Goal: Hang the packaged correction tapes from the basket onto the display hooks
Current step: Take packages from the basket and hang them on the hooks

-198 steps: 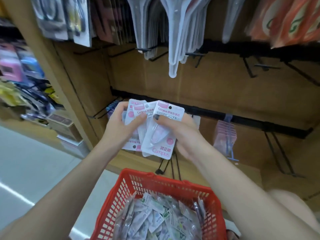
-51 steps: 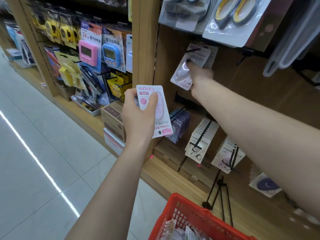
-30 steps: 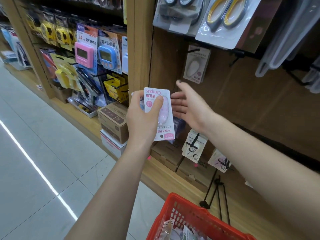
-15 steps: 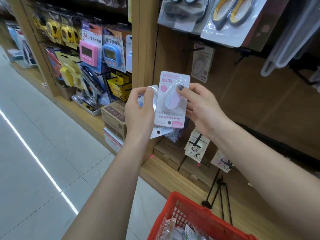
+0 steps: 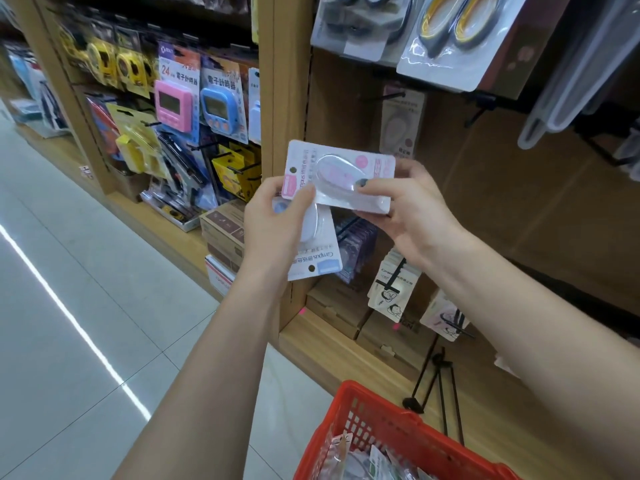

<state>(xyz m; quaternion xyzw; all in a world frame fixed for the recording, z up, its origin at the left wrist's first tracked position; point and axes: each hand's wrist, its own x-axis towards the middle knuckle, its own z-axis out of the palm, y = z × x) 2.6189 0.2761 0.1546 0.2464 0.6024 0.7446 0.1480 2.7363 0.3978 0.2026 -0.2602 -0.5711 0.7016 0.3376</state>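
At the centre of the frame, the right hand (image 5: 412,209) pinched a pink packaged correction tape (image 5: 337,176) lying sideways, while the left hand (image 5: 273,220) gripped a blue packaged correction tape (image 5: 317,247) just beneath it, thumb touching the pink pack's edge. Another pack (image 5: 401,121) hung on a display hook (image 5: 381,97) above. The red basket (image 5: 391,431) sat at the lower right.

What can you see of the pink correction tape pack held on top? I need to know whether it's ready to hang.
The pink correction tape pack is a white card with pink print and a clear blister over a pale oval dispenser. It lies sideways, with its hang hole at the left end. The right hand pinches it, thumb on the blister; the left hand touches its lower left corner. It overlaps a blue-labelled pack beneath it and isn't on a hook.
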